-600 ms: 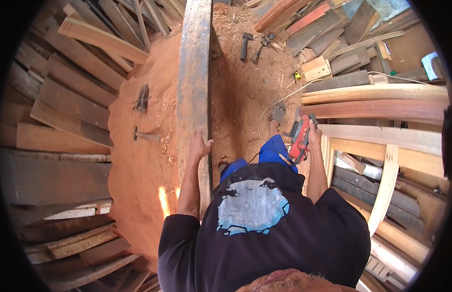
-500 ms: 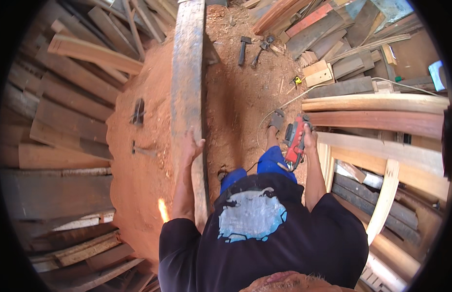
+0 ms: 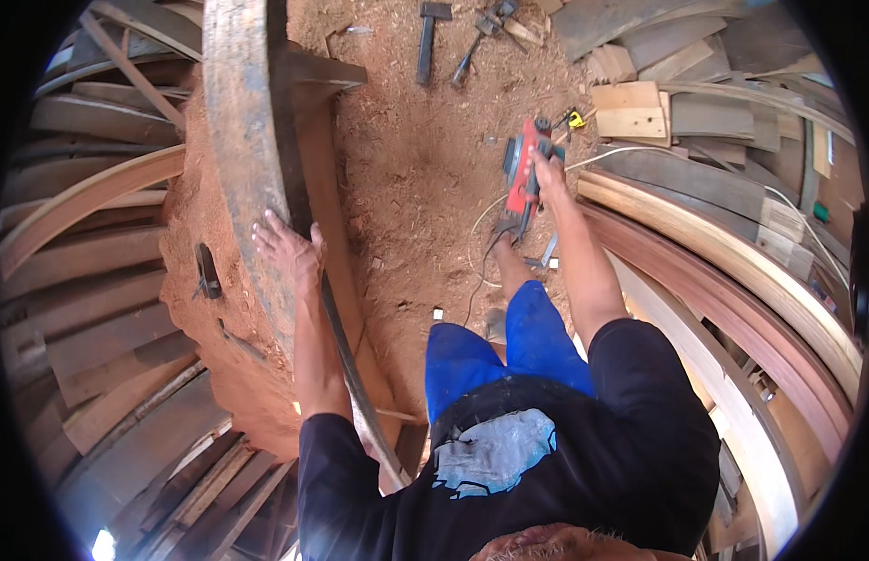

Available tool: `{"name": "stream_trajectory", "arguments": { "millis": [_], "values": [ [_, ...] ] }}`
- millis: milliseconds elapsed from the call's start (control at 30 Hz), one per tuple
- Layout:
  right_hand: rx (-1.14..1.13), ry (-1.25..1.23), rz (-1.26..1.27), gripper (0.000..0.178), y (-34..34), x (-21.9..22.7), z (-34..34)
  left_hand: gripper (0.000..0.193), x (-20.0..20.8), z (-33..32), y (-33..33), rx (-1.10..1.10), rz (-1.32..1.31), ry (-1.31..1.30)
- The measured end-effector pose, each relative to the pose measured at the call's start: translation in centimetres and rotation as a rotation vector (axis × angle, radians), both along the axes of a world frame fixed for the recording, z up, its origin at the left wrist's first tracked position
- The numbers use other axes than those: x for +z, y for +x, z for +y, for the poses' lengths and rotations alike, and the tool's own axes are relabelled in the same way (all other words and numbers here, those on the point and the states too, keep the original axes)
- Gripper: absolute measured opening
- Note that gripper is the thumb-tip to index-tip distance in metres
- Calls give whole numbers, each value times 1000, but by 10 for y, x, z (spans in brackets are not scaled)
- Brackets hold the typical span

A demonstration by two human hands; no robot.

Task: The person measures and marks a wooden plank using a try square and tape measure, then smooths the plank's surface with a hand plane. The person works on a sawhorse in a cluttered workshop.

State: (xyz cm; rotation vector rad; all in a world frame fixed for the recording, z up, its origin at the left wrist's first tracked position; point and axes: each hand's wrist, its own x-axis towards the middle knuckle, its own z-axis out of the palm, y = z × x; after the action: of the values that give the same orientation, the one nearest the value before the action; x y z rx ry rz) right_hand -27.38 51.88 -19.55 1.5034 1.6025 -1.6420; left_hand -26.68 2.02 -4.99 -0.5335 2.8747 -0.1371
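Here, left hand (image 3: pixel 287 251) flat on plank (image 3: pixel 243 140), right hand (image 3: pixel 549 171) gripping red planer (image 3: pixel 522 178).

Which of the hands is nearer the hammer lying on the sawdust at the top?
Right. The right hand grips the red power planer just below-right of the hammer; the left hand rests flat on the long plank, farther off.

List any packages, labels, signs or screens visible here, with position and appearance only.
No packages, signs or screens show.
Shirt print: pale blue-grey patch on the person's black shirt front, bottom centre, irregular shape.
Any label on the red power tool in the right hand is too small to tell.
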Motion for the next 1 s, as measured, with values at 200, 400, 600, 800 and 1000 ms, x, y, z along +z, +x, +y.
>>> {"name": "stream_trajectory", "arguments": {
  "millis": [200, 400, 600, 800, 1000],
  "values": [
    [-96, -119, 156, 29, -67, -160, 35, 112, -21, -4, 3, -108, 89, -82],
    [-186, -204, 128, 30, -100, -237, 48, 111, -21, -5, 1, -214, 80, -112],
    [0, -116, -177, 63, -69, -298, 87, 110, -24, -12, 12, -180, 61, -62],
    [1432, 936, -159, 57, 20, -409, 230, 108, -31, -16, 14, -201, 112, 40],
    [1428, 926, -175, 55, 0, -469, 260, 99, -40, -9, 1, -192, 91, 197]
  ]
}}
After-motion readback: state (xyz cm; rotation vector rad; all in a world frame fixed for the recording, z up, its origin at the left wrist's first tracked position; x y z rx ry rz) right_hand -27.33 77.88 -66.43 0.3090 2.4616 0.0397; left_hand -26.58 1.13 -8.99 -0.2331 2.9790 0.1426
